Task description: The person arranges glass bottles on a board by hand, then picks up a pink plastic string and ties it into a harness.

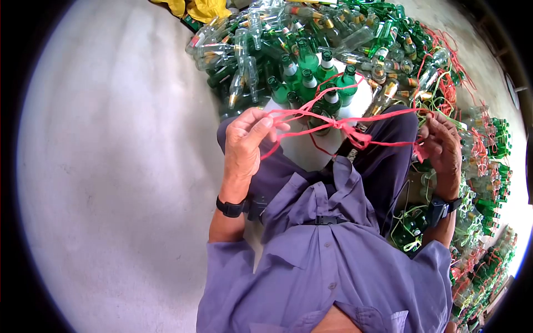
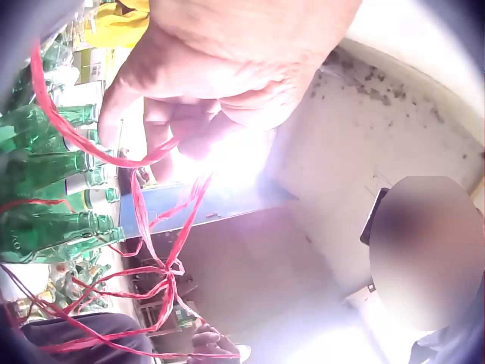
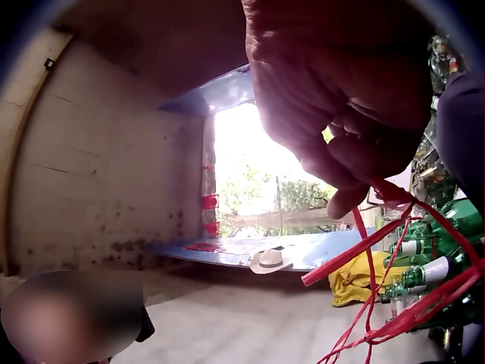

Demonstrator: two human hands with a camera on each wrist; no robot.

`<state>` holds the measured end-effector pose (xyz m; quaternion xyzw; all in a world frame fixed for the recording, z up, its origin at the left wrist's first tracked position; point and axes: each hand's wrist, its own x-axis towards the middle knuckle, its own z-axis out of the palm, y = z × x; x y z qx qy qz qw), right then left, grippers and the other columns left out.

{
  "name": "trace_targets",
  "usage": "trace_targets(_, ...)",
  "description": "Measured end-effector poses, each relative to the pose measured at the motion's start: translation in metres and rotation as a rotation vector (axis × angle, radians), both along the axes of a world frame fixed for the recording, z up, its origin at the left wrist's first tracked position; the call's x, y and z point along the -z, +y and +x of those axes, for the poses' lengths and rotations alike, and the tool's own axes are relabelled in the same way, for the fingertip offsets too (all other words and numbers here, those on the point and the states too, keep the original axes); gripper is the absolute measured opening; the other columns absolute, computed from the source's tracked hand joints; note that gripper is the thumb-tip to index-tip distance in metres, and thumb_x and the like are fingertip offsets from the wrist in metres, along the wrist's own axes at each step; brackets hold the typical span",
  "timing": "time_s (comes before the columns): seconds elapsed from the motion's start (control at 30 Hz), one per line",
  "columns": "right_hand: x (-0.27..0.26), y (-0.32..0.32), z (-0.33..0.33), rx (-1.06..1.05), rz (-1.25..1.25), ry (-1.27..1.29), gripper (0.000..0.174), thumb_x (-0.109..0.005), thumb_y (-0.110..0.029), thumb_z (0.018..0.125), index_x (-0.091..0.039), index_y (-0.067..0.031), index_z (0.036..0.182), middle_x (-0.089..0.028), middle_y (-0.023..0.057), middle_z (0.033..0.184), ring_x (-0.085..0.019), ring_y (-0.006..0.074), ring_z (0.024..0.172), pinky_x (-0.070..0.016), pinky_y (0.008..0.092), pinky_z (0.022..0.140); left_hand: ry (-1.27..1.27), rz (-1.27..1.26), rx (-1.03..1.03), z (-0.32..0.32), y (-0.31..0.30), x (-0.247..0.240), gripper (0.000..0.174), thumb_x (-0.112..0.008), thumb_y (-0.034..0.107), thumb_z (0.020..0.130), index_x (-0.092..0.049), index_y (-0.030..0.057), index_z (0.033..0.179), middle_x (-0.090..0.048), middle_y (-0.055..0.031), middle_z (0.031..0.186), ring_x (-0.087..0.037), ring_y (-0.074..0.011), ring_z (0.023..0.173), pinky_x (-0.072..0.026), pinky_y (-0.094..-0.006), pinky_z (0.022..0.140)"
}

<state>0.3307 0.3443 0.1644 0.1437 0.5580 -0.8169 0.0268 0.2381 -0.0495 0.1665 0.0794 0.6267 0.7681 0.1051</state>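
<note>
Red plastic twine point(image 1: 383, 116) stretches in loose loops between the two hands, above the person's lap, with a knot point(image 1: 337, 125) near its middle. The left hand point(image 1: 247, 136) pinches one end of the loops between thumb and fingers. Opposite it, the right hand point(image 1: 441, 141) grips the other side of the twine with curled fingers, and a short red tail hangs there. Just beyond the twine stands a cluster of green glass bottles point(image 1: 308, 86), upright on a white surface point(image 1: 361, 100). A strand of the red twine crosses over these bottles in the head view.
A large heap of loose bottles point(image 1: 344, 33) lies behind the cluster. Bottle bundles tied with red and light green twine point(image 1: 477, 155) line the right side. Pale floor point(image 1: 122, 166) spreads on the left. A yellow bag point(image 1: 208, 10) lies at the far edge.
</note>
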Motion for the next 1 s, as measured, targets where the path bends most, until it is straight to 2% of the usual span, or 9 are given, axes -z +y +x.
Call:
trace_targets(0.1,0.002,0.010,-0.006,0.163,-0.023,0.126,0.018,-0.060,-0.016,0.095,-0.062,-0.0006,0.105,-0.065,0.0014,0.087,-0.054,0.0025,0.063,-0.0425,0.0176,0.055,-0.032,0.051,0.011,0.001,0.001,-0.011,0.016,-0.060,0.012,0.096,-0.064,-0.0031,0.098,-0.062,-0.0059,0.068,-0.068,-0.0210,0.065,-0.0520,-0.0273,0.062)
trace_targets(0.27,0.007,0.027,-0.032,0.147,0.078,0.211,0.027,-0.058,-0.017,0.097,-0.062,0.0033,0.115,-0.067,0.0036,0.088,-0.055,0.0040,0.062,-0.0430,0.0191,0.054,-0.032,0.093,0.073,0.003,0.005,-0.027,0.018,-0.059,0.014,0.097,-0.063,-0.0034,0.100,-0.062,-0.0074,0.067,-0.069,-0.0232,0.063,-0.0550,-0.0301,0.056)
trace_targets(0.37,0.007,0.003,-0.050,0.163,0.438,0.107,0.028,-0.055,-0.015,0.097,-0.063,0.0039,0.116,-0.069,0.0052,0.087,-0.058,0.0063,0.060,-0.0462,0.0201,0.054,-0.096,0.096,0.147,0.003,0.005,-0.037,0.019,-0.058,0.015,0.098,-0.062,-0.0031,0.101,-0.062,-0.0081,0.067,-0.070,-0.0256,0.065,-0.0530,-0.0279,0.047)
trace_targets(0.5,0.035,-0.022,-0.068,0.029,0.508,0.131,0.046,-0.059,-0.019,0.097,-0.050,0.0016,0.137,-0.066,0.0107,0.121,-0.064,0.0087,0.080,-0.0496,0.0193,0.061,-0.147,0.135,0.186,0.003,0.006,-0.039,0.019,-0.056,0.016,0.099,-0.061,-0.0014,0.103,-0.064,-0.0092,0.071,-0.072,-0.0303,0.069,-0.0488,-0.0257,0.040)
trace_targets(0.6,0.046,-0.043,-0.065,-0.036,0.651,0.116,0.037,-0.059,-0.015,0.096,-0.058,0.0027,0.128,-0.068,0.0091,0.113,-0.067,0.0109,0.079,-0.0495,0.0221,0.062,-0.178,0.168,0.176,0.002,0.008,-0.039,0.017,-0.055,0.015,0.099,-0.060,-0.0010,0.104,-0.064,-0.0106,0.070,-0.072,-0.0332,0.070,-0.0494,-0.0269,0.038)
trace_targets(0.67,0.048,-0.061,-0.056,-0.053,0.619,0.077,0.024,-0.059,-0.011,0.095,-0.067,0.0033,0.112,-0.071,0.0051,0.093,-0.066,0.0101,0.075,-0.0498,0.0240,0.063,-0.185,0.196,0.164,0.002,0.006,-0.040,0.017,-0.055,0.015,0.100,-0.059,-0.0010,0.103,-0.064,-0.0115,0.069,-0.072,-0.0347,0.070,-0.0503,-0.0278,0.037)
trace_targets(0.73,0.047,-0.087,-0.038,-0.117,0.463,0.153,0.021,-0.060,-0.011,0.094,-0.069,0.0034,0.106,-0.070,0.0041,0.085,-0.064,0.0091,0.072,-0.0498,0.0241,0.064,-0.201,0.236,0.185,0.001,0.006,-0.040,0.017,-0.057,0.016,0.099,-0.060,-0.0001,0.103,-0.065,-0.0108,0.073,-0.072,-0.0344,0.070,-0.0497,-0.0279,0.038)
trace_targets(0.93,0.047,-0.140,0.009,-0.542,0.132,0.021,0.024,-0.066,-0.007,0.088,-0.066,0.0044,0.109,-0.068,0.0043,0.082,-0.060,0.0085,0.072,-0.0482,0.0255,0.064,-0.216,0.290,0.195,0.004,0.009,-0.046,0.016,-0.056,0.015,0.099,-0.060,0.0004,0.102,-0.064,-0.0105,0.073,-0.072,-0.0338,0.070,-0.0495,-0.0277,0.037)
trace_targets(1.0,0.049,-0.147,0.012,-0.623,0.469,0.218,0.026,-0.068,-0.005,0.084,-0.066,0.0036,0.109,-0.066,0.0106,0.077,-0.062,0.0157,0.068,-0.0488,0.0307,0.063,-0.215,0.278,0.196,0.003,0.009,-0.045,0.016,-0.055,0.015,0.099,-0.060,0.0005,0.102,-0.064,-0.0112,0.071,-0.072,-0.0341,0.069,-0.0494,-0.0284,0.037)
